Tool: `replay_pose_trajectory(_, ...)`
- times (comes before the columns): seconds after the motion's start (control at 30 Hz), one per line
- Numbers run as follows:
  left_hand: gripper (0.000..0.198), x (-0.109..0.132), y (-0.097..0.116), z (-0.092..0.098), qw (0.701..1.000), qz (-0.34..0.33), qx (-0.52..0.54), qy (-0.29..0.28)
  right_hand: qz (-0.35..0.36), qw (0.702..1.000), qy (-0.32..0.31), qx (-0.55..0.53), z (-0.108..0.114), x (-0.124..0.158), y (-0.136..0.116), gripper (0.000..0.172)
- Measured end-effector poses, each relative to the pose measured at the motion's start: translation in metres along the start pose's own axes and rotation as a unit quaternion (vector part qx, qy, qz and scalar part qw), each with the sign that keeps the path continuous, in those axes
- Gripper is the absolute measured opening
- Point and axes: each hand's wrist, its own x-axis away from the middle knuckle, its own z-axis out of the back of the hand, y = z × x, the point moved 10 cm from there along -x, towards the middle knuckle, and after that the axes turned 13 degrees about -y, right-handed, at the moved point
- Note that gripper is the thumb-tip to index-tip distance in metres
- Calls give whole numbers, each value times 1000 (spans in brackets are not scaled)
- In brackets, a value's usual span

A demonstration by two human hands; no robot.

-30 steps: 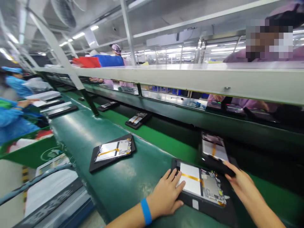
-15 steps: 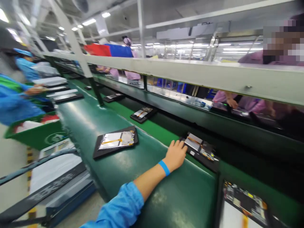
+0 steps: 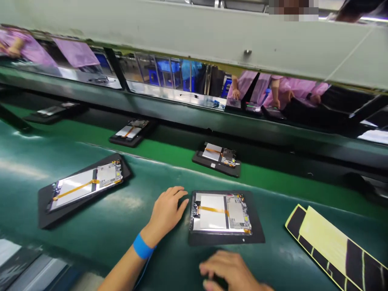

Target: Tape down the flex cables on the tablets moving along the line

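Observation:
An opened tablet (image 3: 214,214) with white battery packs, an orange flat cable and a circuit board lies on a black pad (image 3: 257,234) in front of me. My left hand (image 3: 166,208), with a blue band (image 3: 143,246) at the wrist, is just left of this tablet. Its fingers are stretched out and it holds nothing. Below the pad's near edge is my right hand (image 3: 232,270), slightly blurred, with thumb and fingers apart and nothing visible between them. Another opened tablet (image 3: 87,186) rests askew on its black pad to the left.
Beyond the bench edge, a green belt (image 3: 169,155) carries more opened tablets on pads, one of them a tablet (image 3: 220,153) straight ahead. Yellow-and-black sheets (image 3: 327,238) lie at the right. People in pink work across the line, under a pale beam (image 3: 182,36).
My view has swung right and down. My left hand has moved from the belt-side tablet to beside the tablet on the bench. My right hand has come into view.

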Motion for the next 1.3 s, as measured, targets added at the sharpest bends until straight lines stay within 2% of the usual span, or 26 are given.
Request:
replay_pose_trajectory(0.07, 17, 7, 7, -5, 1000, 4, 27, -5, 9, 990, 35, 134, 25, -16, -7, 25)
replay_pose_trajectory(0.17, 12, 14, 20, -13, 999, 14, 52, 0, 3, 948, 86, 306, 58, -39, -12, 27)
replay_pose_trajectory(0.23, 8, 16, 26, -17, 998, 29, 62, 7, -8, 918, 78, 390, 64, -55, -9, 30)
replay_pose_trajectory(0.37, 3, 15, 34, -24, 997, 63, 50, -5, -20, 877, 30, 479, 54, -71, 6, 34)
replay_pose_trajectory(0.5, 6, 10, 41, -25, 997, 80, 8, -13, -13, 860, 17, 509, 47, -68, 11, 41)
replay_pose_trajectory(0.63, 6, 7, 43, -21, 997, 75, -14, -1, -13, 857, 3, 516, 44, -66, 13, 43)
replay_pose_trajectory(0.8, 20, 19, 47, -10, 999, -9, -6, 31, -5, 856, -7, 517, 40, -67, 11, 43)
replay_pose_trajectory(0.97, 37, 40, 59, -15, 994, -97, -49, 5, -4, 856, -2, 517, 40, -66, 10, 40)
replay_pose_trajectory(1.13, 41, 45, 64, -23, 989, -108, -101, -16, -2, 857, 4, 516, 40, -65, 8, 40)
replay_pose_trajectory(1.3, 42, 45, 66, -23, 985, -114, -124, -27, -1, 860, -25, 510, 37, -65, 11, 42)
